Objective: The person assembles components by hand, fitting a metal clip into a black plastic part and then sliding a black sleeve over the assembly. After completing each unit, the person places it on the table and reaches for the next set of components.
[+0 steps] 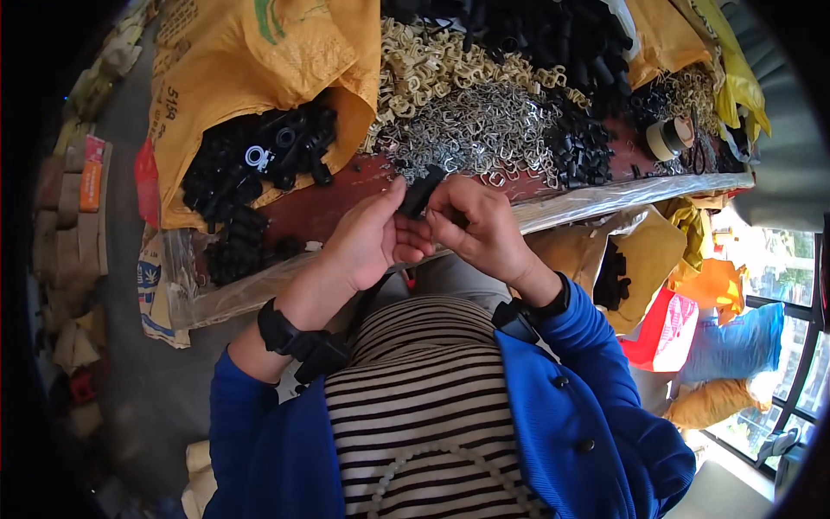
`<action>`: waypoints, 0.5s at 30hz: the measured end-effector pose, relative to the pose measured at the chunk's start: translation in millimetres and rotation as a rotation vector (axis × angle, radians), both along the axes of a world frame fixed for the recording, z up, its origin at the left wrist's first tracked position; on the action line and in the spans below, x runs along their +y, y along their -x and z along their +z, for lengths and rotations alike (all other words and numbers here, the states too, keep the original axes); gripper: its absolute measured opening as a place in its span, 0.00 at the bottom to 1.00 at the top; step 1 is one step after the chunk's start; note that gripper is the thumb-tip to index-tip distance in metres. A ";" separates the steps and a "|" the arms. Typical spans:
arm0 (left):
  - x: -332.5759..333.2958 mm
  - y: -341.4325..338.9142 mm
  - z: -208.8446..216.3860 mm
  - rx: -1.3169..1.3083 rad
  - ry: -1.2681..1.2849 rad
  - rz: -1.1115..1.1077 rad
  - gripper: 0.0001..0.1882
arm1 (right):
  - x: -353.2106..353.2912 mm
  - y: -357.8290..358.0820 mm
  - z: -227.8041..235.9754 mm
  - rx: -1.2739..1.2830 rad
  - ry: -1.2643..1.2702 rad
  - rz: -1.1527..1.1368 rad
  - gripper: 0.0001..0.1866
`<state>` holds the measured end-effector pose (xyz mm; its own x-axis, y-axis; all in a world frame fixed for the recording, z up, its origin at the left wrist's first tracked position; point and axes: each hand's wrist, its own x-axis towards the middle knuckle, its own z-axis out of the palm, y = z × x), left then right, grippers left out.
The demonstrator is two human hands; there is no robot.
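My left hand (373,235) is closed around a black plastic part (422,190), thumb on its near side and fingers curled below. The part is short and blocky and tilts up to the right, over the table's front edge. Against its right side, my right hand (484,227) is pinched, thumb against forefinger. Whatever sits between those fingertips is hidden or too small to name. Just beyond my hands lies a heap of small silver metal clips (471,130). Cream-coloured plastic rings (432,65) are piled behind it.
An orange woven sack (259,60) spills black plastic parts (259,156) on the left. Small black pieces (581,143) and a tape roll (670,138) lie on the right. Plastic film wraps the front edge (605,203) of the red table. Filled bags (653,251) stand below right.
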<state>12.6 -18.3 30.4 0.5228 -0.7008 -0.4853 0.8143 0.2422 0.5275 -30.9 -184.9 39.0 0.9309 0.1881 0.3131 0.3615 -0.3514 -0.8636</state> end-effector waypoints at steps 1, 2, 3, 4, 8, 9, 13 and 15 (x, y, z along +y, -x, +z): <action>1.7 0.8 -0.1 -0.012 0.020 -0.021 0.17 | 2.1 -0.4 1.0 -0.038 0.019 -0.018 0.05; 3.4 1.4 -0.8 -0.022 0.039 -0.044 0.18 | 4.0 -1.9 1.4 -0.035 0.023 -0.007 0.05; 4.9 1.9 -1.9 -0.030 0.058 -0.068 0.18 | 6.0 -3.6 1.4 -0.076 0.065 -0.007 0.05; 4.8 1.2 -2.6 -0.025 0.064 -0.060 0.18 | 7.0 -6.1 1.4 -0.117 0.110 -0.009 0.05; 4.7 -1.4 -3.7 -0.042 0.015 0.062 0.17 | 11.0 -13.9 -1.6 -0.180 0.233 -0.003 0.05; 3.8 -2.3 -3.9 -0.092 -0.039 0.081 0.17 | 11.4 -16.2 -2.7 -0.197 0.271 -0.003 0.05; 7.5 -8.1 -7.3 -0.257 -0.169 0.095 0.15 | 12.9 -25.1 -8.2 -0.212 0.359 0.018 0.05; 10.7 -10.8 -10.0 -0.410 -0.210 0.034 0.14 | 12.7 -28.3 -10.9 -0.215 0.373 0.025 0.06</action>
<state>23.4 -7.6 20.4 0.7222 -0.5885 -0.3634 0.5215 0.1180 0.8451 -2.6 -172.2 28.1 0.8456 0.3469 0.4057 0.5317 -0.6140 -0.5833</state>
